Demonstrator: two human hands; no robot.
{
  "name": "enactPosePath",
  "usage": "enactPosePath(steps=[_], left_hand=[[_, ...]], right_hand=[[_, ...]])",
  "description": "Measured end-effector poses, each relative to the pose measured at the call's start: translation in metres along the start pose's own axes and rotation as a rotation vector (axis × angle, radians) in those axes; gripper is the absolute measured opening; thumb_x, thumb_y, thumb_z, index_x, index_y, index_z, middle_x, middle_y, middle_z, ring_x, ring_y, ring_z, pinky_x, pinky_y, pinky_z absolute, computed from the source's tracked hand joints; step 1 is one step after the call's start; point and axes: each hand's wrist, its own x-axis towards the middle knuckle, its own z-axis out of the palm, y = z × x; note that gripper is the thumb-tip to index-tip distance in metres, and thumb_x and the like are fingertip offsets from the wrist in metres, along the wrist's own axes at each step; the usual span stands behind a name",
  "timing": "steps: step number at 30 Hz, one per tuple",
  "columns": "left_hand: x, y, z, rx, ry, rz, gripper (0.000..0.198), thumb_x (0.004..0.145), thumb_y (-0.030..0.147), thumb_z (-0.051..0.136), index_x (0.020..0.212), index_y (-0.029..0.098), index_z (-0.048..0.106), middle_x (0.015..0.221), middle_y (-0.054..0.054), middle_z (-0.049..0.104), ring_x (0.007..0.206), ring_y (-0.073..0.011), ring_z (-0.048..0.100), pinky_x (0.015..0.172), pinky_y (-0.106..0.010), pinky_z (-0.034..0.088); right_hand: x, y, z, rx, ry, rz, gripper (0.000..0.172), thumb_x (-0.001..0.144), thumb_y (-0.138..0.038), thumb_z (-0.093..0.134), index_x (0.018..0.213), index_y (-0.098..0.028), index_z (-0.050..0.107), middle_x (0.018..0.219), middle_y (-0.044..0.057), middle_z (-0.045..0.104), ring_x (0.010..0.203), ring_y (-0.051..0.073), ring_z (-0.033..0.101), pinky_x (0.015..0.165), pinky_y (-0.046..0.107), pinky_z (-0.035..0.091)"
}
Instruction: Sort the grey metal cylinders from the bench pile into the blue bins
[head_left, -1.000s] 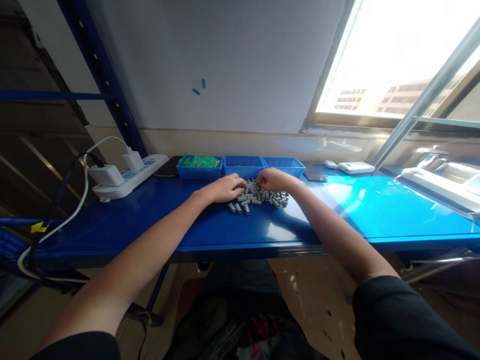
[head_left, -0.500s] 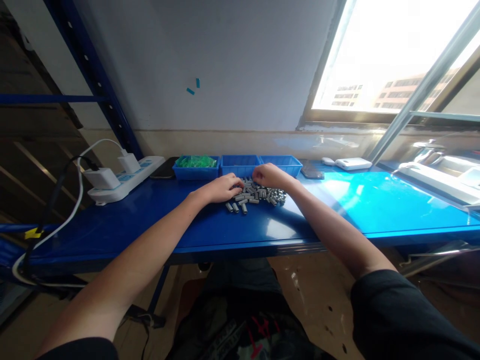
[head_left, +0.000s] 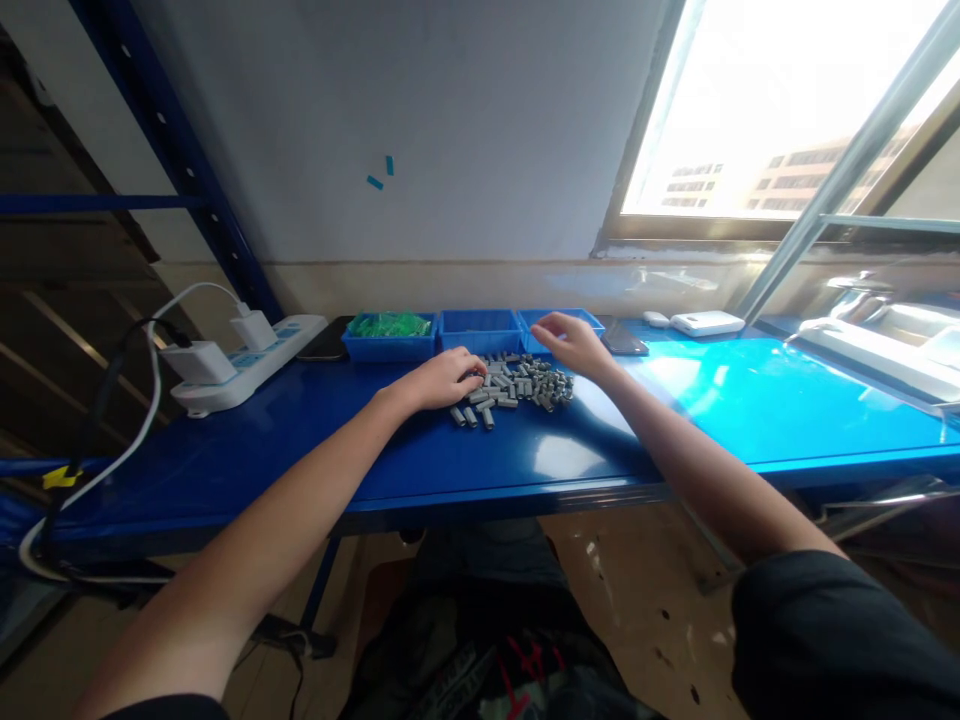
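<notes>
A loose pile of small grey metal cylinders (head_left: 517, 382) lies on the blue table (head_left: 420, 450). At the pile's left edge rests my left hand (head_left: 448, 378), fingers curled and thumb close to them; what lies between the fingertips is too small to make out. My right hand (head_left: 574, 342) hovers behind the pile, over the front of the right blue bin (head_left: 592, 325). Its fingers stretch leftward, slightly apart, with nothing visible in them. Beside that bin stands the middle blue bin (head_left: 476, 338). The left blue bin (head_left: 390, 347) holds green material (head_left: 391, 324).
A white power strip (head_left: 259, 365) with plugs and cables sits at the left. Dark flat phone-like objects (head_left: 324, 338) flank the bins. White devices (head_left: 706, 323) lie at the right below the window. A metal post (head_left: 814, 220) slants up at the right.
My right hand has moved right, from the back of the pile to over the right bin, and its fingers have loosened. My left hand has stayed at the pile's left edge.
</notes>
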Motion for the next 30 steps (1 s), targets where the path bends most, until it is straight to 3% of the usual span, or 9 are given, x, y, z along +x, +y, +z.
enactPosePath(steps=[5,10,14,17,20,24,30], left_hand=[[0.006,0.000,0.011,0.011,0.146,-0.023,0.046,0.091,0.045,0.042,0.124,0.017,0.056,0.127,-0.013,0.052,0.123,-0.0293,0.042,0.109,-0.044,0.032],[0.009,-0.001,0.016,-0.027,0.042,-0.072,0.058,0.092,0.053,0.036,0.134,0.015,0.048,0.139,-0.015,0.045,0.130,-0.0299,0.038,0.111,-0.044,0.029],[0.006,0.002,0.010,-0.060,-0.045,-0.116,0.060,0.091,0.061,0.034,0.129,0.018,0.051,0.138,-0.013,0.046,0.127,-0.0287,0.043,0.108,-0.041,0.034],[0.006,0.001,0.008,-0.026,0.007,-0.129,0.057,0.091,0.060,0.032,0.121,0.017,0.057,0.129,-0.013,0.052,0.124,-0.0288,0.045,0.108,-0.043,0.035],[0.013,-0.005,0.011,-0.021,0.098,-0.096,0.055,0.093,0.055,0.033,0.124,0.015,0.055,0.131,-0.015,0.050,0.127,-0.0285,0.043,0.111,-0.043,0.031],[0.027,-0.015,0.021,-0.031,0.095,-0.040,0.056,0.093,0.053,0.033,0.129,0.014,0.051,0.138,-0.016,0.046,0.132,-0.0283,0.040,0.113,-0.043,0.028],[0.030,-0.014,0.024,-0.061,0.042,-0.011,0.054,0.093,0.051,0.034,0.128,0.014,0.051,0.132,-0.015,0.052,0.127,-0.0265,0.046,0.109,-0.039,0.034]], right_hand=[[-0.018,0.001,0.029,0.029,-0.154,-0.175,0.047,0.087,-0.048,0.056,0.118,-0.013,0.061,0.114,0.013,0.061,0.110,0.024,0.056,0.099,0.036,0.042],[-0.012,0.000,0.036,-0.019,-0.278,-0.204,0.050,0.085,-0.047,0.060,0.123,-0.013,0.060,0.117,0.013,0.059,0.116,0.027,0.052,0.103,0.040,0.039],[-0.012,-0.001,0.036,-0.003,-0.291,-0.231,0.048,0.085,-0.048,0.060,0.120,-0.014,0.061,0.114,0.012,0.058,0.112,0.027,0.054,0.101,0.040,0.040],[-0.013,0.000,0.040,0.033,-0.254,-0.265,0.048,0.084,-0.049,0.061,0.118,-0.014,0.061,0.111,0.011,0.058,0.109,0.027,0.054,0.099,0.040,0.042],[-0.010,0.000,0.045,0.051,-0.210,-0.293,0.056,0.083,-0.050,0.062,0.124,-0.013,0.057,0.118,0.013,0.055,0.116,0.028,0.050,0.102,0.042,0.039],[-0.003,-0.004,0.048,0.054,-0.275,-0.323,0.061,0.083,-0.049,0.062,0.128,-0.009,0.053,0.125,0.017,0.053,0.121,0.029,0.048,0.106,0.042,0.037],[0.002,-0.009,0.047,0.095,-0.340,-0.331,0.052,0.083,-0.046,0.062,0.123,-0.014,0.058,0.120,0.013,0.055,0.113,0.026,0.054,0.101,0.039,0.041]])
